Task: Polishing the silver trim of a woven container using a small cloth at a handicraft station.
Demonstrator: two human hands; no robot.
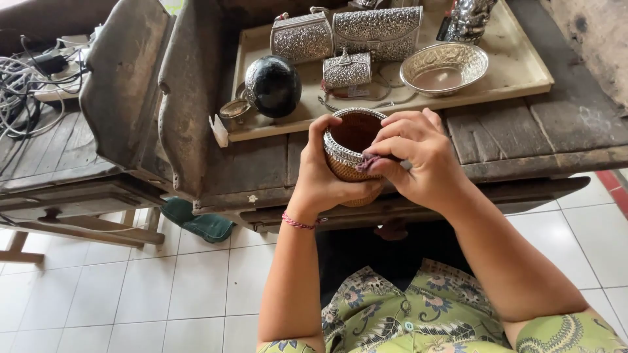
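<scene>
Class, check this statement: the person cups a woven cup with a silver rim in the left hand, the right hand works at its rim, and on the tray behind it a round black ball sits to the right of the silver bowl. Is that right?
Not quite. In the head view the black ball sits left of the silver bowl, not right, on the tray. The rest holds: the left hand cups the woven cup and the right hand works at its rim.

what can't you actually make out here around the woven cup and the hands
- Head view: the lower body of the woven cup is hidden by the left hand.
- What the right hand pinches at the silver rim is too small to identify; only a purplish scrap shows.
- The cup's inside bottom is in shadow.
- The silver figure on the tray is cut off by the top edge.
</scene>
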